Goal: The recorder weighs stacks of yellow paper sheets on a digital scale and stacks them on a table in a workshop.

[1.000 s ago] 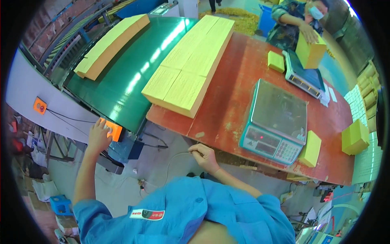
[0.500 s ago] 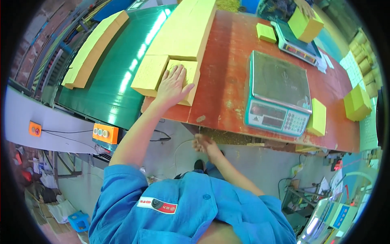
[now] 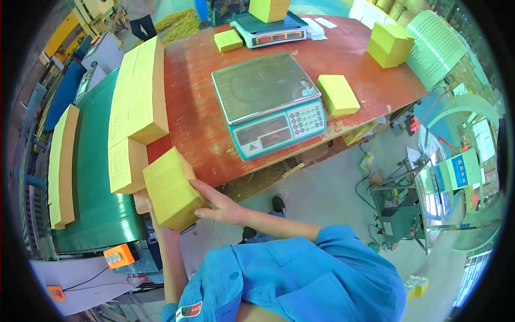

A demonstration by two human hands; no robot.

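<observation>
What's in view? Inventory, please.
belt: 1, green, left
table: 1, red, centre
near scale: 1, teal, on table
far scale: 1, pale, table's far edge
block row: 1, yellow, table's left edge
strip: 1, yellow, on belt
loose blocks: 4, yellow, on far scale and table
held block: 1, yellow, by table's near left corner
boxes: 2, orange, lower left
perforated sheet: 1, pale, upper right
heap: 1, yellow, top
bystander: 1, dark trousers, top left
machine: 1, pale, right
clutter: uncounted, mixed, rim
left hand: 1, bare, held block's left
right hand: 1, bare, held block's right
shoes: 2, dark, lower middle
shirt: 1, blue, bottom
</observation>
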